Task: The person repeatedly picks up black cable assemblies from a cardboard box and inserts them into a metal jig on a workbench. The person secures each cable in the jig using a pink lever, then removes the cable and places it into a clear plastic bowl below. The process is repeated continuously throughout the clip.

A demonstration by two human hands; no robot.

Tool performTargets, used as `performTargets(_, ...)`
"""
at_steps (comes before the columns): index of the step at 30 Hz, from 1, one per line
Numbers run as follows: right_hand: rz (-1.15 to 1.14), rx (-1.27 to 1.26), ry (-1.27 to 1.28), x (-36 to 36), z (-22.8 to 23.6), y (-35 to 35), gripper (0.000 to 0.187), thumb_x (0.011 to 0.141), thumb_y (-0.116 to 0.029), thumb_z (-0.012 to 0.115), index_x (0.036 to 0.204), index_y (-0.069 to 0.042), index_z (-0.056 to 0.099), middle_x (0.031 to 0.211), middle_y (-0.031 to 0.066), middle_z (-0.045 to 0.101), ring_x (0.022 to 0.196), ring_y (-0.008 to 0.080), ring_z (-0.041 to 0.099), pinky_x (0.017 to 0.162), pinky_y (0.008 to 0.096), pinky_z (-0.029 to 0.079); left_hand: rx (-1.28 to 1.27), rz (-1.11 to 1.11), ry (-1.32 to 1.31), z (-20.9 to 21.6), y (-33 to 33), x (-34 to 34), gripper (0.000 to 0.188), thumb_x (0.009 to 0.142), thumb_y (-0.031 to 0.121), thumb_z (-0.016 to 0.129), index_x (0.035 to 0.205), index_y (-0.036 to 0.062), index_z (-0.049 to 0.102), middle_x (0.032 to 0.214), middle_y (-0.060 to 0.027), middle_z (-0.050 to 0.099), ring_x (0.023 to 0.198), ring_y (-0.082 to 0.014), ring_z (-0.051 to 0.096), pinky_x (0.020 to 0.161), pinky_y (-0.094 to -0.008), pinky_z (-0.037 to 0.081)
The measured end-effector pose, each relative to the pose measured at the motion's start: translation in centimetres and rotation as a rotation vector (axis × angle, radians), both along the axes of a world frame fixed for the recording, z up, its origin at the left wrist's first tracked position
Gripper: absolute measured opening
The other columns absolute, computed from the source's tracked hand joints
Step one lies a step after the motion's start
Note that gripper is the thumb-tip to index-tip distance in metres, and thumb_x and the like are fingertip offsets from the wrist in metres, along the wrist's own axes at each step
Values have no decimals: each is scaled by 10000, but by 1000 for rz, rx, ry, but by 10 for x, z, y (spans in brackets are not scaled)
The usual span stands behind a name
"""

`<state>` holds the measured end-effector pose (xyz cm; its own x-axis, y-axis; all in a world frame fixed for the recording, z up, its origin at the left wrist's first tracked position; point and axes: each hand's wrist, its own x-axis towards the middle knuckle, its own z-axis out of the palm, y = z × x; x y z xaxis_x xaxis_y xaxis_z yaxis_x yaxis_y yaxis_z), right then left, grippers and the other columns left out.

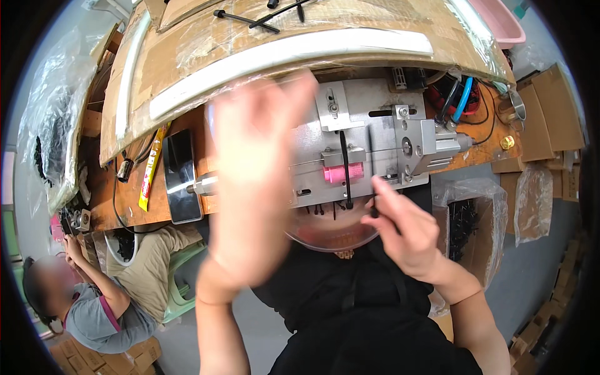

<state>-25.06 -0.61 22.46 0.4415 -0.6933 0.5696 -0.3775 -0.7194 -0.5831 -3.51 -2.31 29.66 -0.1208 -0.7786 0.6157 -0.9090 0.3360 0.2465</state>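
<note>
On the far left a co-worker (pixel 94 300) sits low on a green chair (pixel 187 275), well away from us. On the wooden bench (pixel 125 200) lie a yellow packet (pixel 150 169) and a dark phone (pixel 181 176). Our left hand (pixel 256 181) is lifted up, blurry, with its fingers spread and holding nothing. It hides part of the metal jig (pixel 362 144) and the clear bowl (pixel 331 234) just under it. We think that is risky, because we cannot see that side well and could bump the bowl. Our right hand (pixel 406 231) pinches a thin black cable tie (pixel 370 169) that stands upright against the jig, just beside another black tie (pixel 345 169) and a pink part (pixel 342 173). The tie is thin, so we think it could slip from our fingers or bend the wrong way. Farther right are red, black and blue hoses (pixel 459 100), a clear bag of black parts (pixel 465 219), and cardboard boxes (pixel 550 119). A big wrapped cardboard sheet (pixel 300 37) hangs over the bench and hides what is behind it.
</note>
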Motion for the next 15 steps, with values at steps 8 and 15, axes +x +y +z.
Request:
performTargets(8, 65, 49, 112, 22, -19, 4, 643, 722, 49, 765, 1323, 62, 535, 753, 89, 591, 609, 206, 560, 563, 324, 479, 266, -240, 7, 31, -126, 129, 137, 878, -80, 550, 944, 36, 579, 932, -41, 614, 885, -166, 574, 820, -304, 462)
performTargets(15, 155, -51, 252, 20, 34, -22, 446, 803, -51, 723, 1229, 18, 607, 664, 61, 559, 602, 197, 579, 528, 320, 477, 251, -228, 2, 41, -60, 114, 156, 849, -67, 586, 973, 15, 630, 910, -93, 624, 814, -199, 594, 740, -302, 477)
